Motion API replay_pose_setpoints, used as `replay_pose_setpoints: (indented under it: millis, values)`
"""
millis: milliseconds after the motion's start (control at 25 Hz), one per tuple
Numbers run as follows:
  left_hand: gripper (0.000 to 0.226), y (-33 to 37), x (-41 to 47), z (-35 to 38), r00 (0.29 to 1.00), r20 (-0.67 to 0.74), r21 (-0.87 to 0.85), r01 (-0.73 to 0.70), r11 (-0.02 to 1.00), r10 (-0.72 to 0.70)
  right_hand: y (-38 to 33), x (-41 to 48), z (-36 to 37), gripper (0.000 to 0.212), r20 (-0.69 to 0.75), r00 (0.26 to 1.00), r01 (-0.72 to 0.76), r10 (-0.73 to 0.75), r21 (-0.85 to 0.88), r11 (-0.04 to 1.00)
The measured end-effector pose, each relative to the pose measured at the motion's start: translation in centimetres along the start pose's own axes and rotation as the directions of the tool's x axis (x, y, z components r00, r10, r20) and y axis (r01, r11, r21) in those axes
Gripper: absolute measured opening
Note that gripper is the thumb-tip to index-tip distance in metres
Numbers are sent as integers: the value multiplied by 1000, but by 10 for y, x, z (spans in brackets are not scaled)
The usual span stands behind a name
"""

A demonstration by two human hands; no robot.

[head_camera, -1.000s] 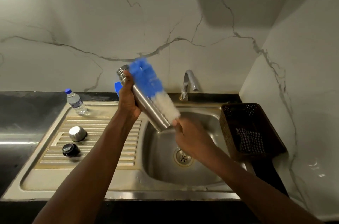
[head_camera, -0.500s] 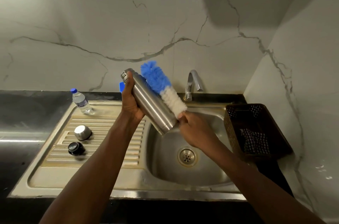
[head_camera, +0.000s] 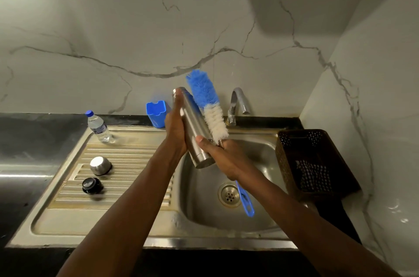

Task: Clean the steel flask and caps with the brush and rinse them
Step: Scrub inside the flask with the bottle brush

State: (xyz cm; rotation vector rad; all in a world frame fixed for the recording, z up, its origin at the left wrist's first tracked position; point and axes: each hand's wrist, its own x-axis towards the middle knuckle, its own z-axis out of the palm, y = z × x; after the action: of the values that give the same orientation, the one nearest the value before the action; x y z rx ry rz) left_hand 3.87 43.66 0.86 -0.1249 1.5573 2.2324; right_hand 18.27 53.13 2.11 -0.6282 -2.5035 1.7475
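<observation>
Currently left hand [head_camera: 175, 132] grips flask [head_camera: 194, 121], right hand [head_camera: 224, 158] grips brush [head_camera: 205, 93].

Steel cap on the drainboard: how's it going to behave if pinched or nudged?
The steel cap looks polished and domed, so probably slippery to pinch, more so if wet. It sits on the ribbed drainboard, so a nudge would likely skid it along the grooves rather than roll it. Small and hollow-looking: likely light, easy to knock away.

Swung flask [head_camera: 196, 129] nearer upright, mouth toward 11 o'clock; slid brush [head_camera: 210, 109] up its 3 o'clock side; brought right hand [head_camera: 224, 161] thumb onto its base.
</observation>
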Motion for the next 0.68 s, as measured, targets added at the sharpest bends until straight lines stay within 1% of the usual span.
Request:
replay_pose_setpoints:
  millis: [40,80,120,200,240,280,360,440,520,600,680]
  values:
    - [111,-3,3,0,1000,-4,48,7,999,-7,1,1,2,69,-9,1000,7,-7,-13,1000]
    - [111,-5,4,0,1000,8,80,7,997,-7,1,1,5,66,-20,1000,12,-13,-50,999]
    - [103,-4,1,0,999,37,92,7,996,-10,0,1,6,64,-33,999,25,-28,-101,995]
    - [73,-1,-5,-4,995,94,38,37,999,-40,-6,0,7,67,-51,997,38,-50,-216,976]
    - [64,0,-4,-7,991,111,-11,74,997,-72,-14,1,4,70,-58,997,30,-48,-288,957]
    - [62,-1,-4,-9,988,116,-55,105,993,-98,-20,4,0,73,-83,995,23,-55,-344,939]
    - [66,-1,-1,-13,991,92,-106,111,988,-102,-26,11,-7,79,-160,982,27,-103,-418,908]
    - [70,3,4,-18,996,83,-167,57,984,-44,-14,6,-9,81,-211,965,34,-158,-492,870]
    - [72,10,9,-28,994,103,-219,-4,976,27,4,-9,-6,83,-166,975,32,-149,-559,829]
    - [77,11,8,-29,975,206,-208,-41,977,84,-2,-7,-8,82,-143,981,26,-128,-561,827]
    - [84,6,2,-19,929,361,-152,-23,988,78,-23,16,-14,77,-192,974,7,-120,-505,863]
